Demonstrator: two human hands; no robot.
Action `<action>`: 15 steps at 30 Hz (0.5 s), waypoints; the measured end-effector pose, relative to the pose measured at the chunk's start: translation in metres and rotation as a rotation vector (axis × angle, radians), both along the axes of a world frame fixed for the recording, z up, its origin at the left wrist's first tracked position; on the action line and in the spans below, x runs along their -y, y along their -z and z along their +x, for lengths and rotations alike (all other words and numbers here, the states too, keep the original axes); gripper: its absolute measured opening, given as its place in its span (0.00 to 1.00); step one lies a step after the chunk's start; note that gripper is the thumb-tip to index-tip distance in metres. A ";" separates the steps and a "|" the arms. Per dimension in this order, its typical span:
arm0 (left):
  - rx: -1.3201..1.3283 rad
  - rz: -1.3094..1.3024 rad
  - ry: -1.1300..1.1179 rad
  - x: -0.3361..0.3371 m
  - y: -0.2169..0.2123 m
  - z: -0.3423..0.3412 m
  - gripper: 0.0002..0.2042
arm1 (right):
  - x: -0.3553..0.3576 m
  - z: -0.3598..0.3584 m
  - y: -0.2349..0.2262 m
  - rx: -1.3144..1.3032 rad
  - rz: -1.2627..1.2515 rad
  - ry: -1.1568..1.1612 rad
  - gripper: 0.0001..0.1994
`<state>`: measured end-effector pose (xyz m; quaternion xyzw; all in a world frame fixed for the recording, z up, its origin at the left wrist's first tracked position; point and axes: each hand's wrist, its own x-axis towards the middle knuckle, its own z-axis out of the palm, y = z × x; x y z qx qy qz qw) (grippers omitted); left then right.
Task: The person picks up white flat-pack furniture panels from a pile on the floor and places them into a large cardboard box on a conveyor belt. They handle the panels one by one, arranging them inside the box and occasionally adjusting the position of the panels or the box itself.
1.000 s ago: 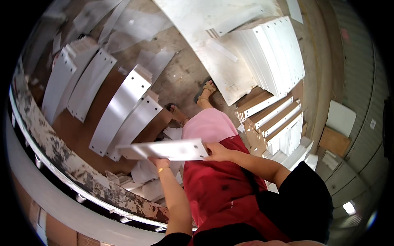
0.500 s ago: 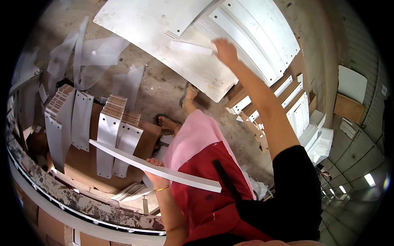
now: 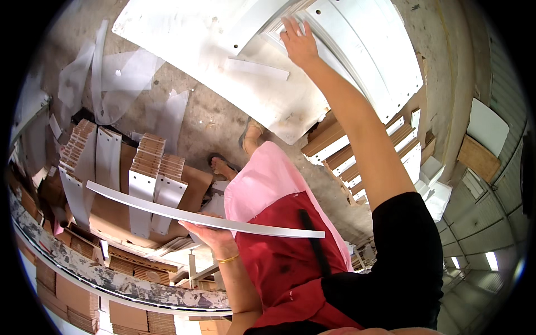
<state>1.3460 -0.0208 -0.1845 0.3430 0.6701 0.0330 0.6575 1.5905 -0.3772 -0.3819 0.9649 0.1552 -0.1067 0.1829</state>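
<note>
My left hand (image 3: pixel 213 234) grips a long, narrow white board (image 3: pixel 167 211) near its middle, its fingers partly hidden behind it. The board is held edge-up across my red and pink apron (image 3: pixel 273 195). With my right arm stretched out, my right hand (image 3: pixel 300 46) is open, fingers spread, at the near end of the white panels (image 3: pixel 363 47) on the white worktable (image 3: pixel 184 39). I cannot tell whether it touches them. A short white strip (image 3: pixel 257 68) lies on the table below that hand.
White boards with drilled holes stand in stacks (image 3: pixel 142 184) on brown cardboard at the left. More stacked boards (image 3: pixel 329 146) are right of the table. Translucent plastic sheets (image 3: pixel 125 72) lie on the concrete floor (image 3: pixel 192 125). A worn, curved-looking rail (image 3: pixel 128 287) runs along the lower left.
My right hand has moved farther up along the panels, its fingers now spread. The board in my left hand has turned closer to level, its left end shifting farther left.
</note>
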 end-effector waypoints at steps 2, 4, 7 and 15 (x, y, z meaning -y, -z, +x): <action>0.041 -0.017 0.054 0.007 -0.004 0.008 0.26 | 0.015 -0.023 0.001 0.145 0.233 0.081 0.28; 0.126 -0.034 0.142 0.016 -0.009 0.014 0.23 | 0.018 -0.043 -0.019 0.123 0.478 0.322 0.37; 0.390 -0.117 0.356 0.014 -0.003 0.027 0.22 | 0.058 -0.081 -0.006 0.024 0.405 0.629 0.47; 0.471 -0.266 0.742 -0.025 0.005 0.089 0.30 | 0.074 -0.096 -0.020 -0.084 0.283 0.624 0.49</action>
